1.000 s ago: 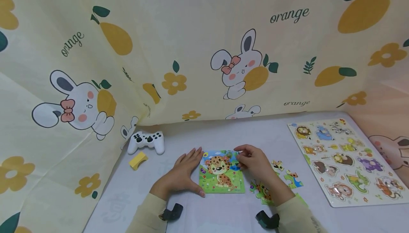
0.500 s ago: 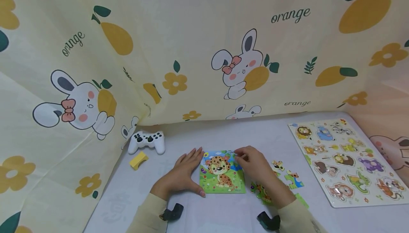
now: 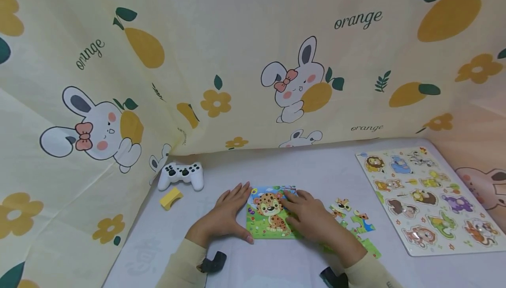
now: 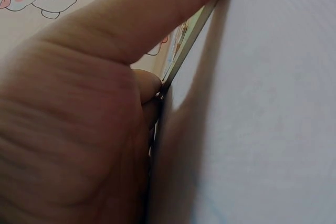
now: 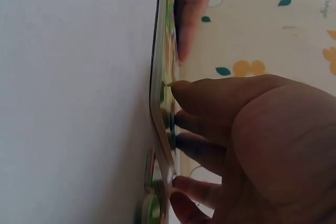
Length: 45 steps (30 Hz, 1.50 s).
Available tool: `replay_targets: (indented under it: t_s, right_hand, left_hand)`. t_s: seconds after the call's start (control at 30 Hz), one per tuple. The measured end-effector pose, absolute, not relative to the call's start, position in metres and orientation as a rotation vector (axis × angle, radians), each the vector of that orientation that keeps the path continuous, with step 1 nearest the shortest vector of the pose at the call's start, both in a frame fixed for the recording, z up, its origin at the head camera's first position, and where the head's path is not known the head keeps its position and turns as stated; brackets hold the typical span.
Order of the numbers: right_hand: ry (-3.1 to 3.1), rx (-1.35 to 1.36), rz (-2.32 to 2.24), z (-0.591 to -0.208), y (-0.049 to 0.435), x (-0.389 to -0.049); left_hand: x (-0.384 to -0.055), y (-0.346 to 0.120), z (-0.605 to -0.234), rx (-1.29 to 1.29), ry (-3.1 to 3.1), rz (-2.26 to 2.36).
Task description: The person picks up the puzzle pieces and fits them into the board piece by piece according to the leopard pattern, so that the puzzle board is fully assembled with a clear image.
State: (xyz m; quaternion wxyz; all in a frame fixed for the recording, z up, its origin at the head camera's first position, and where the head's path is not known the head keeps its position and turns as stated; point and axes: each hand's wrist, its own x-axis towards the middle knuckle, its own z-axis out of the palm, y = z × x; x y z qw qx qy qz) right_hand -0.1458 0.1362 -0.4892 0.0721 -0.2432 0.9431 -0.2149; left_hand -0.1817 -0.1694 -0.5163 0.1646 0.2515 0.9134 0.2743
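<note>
1. Clearly, the word "orange" can be read three times on the cream printed curtain (image 3: 237, 37); one smaller line near its fold is too tiny to make out, and so is the print on the right sleeve (image 3: 375, 272).
2. The leopard puzzle (image 3: 272, 209) lies flat on the white desk (image 3: 229, 169), between the two hands – a square picture of a spotted cub sitting on bright green grass, with small flowers and blue sky behind. Its right side is partly covered.
3. The left hand (image 3: 227, 213) is relaxed and grips nothing: its fingers reach along the puzzle's left edge to the upper corner, and its thumb is at the lower one.
4. The right hand (image 3: 308, 215) clenches nothing; its spread, slightly bent fingers rest on the puzzle's right part, fingertips touching the surface.
5. Loose puzzle pieces (image 3: 361, 222) lie near the right forearm – at least three, though the arm hides some, so the full number cannot be told.
6. Also on the desk: one white game controller (image 3: 181, 176) and one yellow block (image 3: 171, 198) at the left; one animal board (image 3: 452, 246) with cartoon figures at the right.
7. Two black devices (image 3: 213, 262) show, one at each wrist.
</note>
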Motion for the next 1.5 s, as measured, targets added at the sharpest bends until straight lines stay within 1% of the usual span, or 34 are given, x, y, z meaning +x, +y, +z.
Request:
replay_targets:
  t_s: [0.17, 0.5, 0.63, 0.77, 0.9, 1.07, 1.17, 1.3, 1.5]
  right_hand:
    - [2.864, -0.677, -0.633, -0.492, 0.132, -0.144]
    - [2.912, -0.712, -0.618, -0.498, 0.132, -0.146]
    - [2.86, -0.691, -0.772, -0.499, 0.135, -0.149]
    - [2.758, -0.669, -1.026, -0.497, 0.142, -0.152]
    - [2.596, -0.569, -1.289, -0.49, 0.149, -0.151]
    - [2.473, -0.417, -1.521, -0.482, 0.164, -0.148]
    - [2.417, -0.387, -1.65, -0.48, 0.177, -0.148]
    - [2.315, -0.391, -1.788, -0.476, 0.2, -0.145]
    - [2.367, -0.461, -1.878, -0.477, 0.236, -0.137]
  left_hand:
    - [-0.182, -0.171, -0.519, 0.742, 2.612, 0.77]
    - [-0.18, -0.17, -0.517, 0.733, 2.609, 0.772]
    - [-0.182, -0.171, -0.519, 0.744, 2.609, 0.771]
    - [-0.183, -0.171, -0.52, 0.743, 2.606, 0.768]
    - [-0.182, -0.17, -0.519, 0.732, 2.602, 0.769]
    - [-0.182, -0.171, -0.517, 0.724, 2.604, 0.783]
    - [-0.182, -0.171, -0.517, 0.722, 2.606, 0.779]
    - [-0.182, -0.171, -0.518, 0.734, 2.605, 0.774]
    - [-0.182, -0.171, -0.518, 0.732, 2.611, 0.764]
